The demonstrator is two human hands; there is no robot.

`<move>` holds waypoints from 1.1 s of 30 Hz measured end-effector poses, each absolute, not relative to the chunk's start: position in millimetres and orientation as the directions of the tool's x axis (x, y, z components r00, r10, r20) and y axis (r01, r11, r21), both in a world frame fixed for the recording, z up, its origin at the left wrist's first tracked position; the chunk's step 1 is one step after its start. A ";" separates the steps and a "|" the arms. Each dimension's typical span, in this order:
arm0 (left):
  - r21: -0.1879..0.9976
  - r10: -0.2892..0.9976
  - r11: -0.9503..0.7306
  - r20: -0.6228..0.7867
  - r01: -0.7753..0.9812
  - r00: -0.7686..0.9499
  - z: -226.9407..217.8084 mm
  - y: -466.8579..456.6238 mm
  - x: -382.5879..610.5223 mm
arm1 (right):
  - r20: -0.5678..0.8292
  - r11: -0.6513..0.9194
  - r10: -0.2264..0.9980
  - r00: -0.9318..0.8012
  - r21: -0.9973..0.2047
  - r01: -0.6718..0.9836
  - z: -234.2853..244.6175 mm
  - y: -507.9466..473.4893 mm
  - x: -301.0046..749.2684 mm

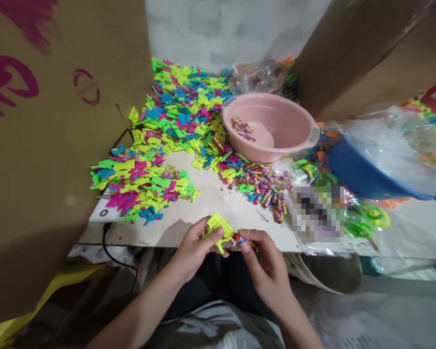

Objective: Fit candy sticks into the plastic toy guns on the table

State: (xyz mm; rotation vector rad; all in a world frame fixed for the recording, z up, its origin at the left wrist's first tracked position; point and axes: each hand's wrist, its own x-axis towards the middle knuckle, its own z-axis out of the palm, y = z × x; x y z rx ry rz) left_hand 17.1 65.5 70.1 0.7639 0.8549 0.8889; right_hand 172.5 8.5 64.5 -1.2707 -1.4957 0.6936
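Observation:
My left hand (194, 247) is closed around a small yellow-green plastic toy piece (218, 227) at the near edge of the white table (210, 203). My right hand (265, 264) pinches a small wrapped candy (240, 238) with a red end, held right against the toy piece. Both hands hover just off the table edge, above my lap. A heap of similar pieces in yellow, green, pink and blue (174, 121) covers the far left of the table. A pile of small wrapped candies (267, 186) lies to the right of centre.
A pink plastic basin (272, 126) with a few candies inside stands at the back. A blue bowl lined with clear plastic (363, 169) sits at right among bags of toys. Cardboard walls (58, 145) close off the left and upper right. A black cable (112, 252) hangs off the table's left edge.

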 end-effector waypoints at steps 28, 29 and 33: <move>0.827 0.819 -0.530 0.440 0.190 0.368 73.8 29.9 -11.1 | 0.356 0.348 0.925 -0.129 -0.665 0.661 97.0 -10.5 168.2; 0.822 0.796 -0.548 0.455 0.155 0.400 76.4 29.9 -13.9 | 0.334 0.356 0.929 -0.159 -0.694 0.625 98.9 -12.0 170.9; 0.866 0.768 -0.500 0.431 0.023 0.474 83.3 29.4 -22.2 | 0.265 0.374 0.924 -0.275 -0.780 0.502 106.8 -15.0 179.1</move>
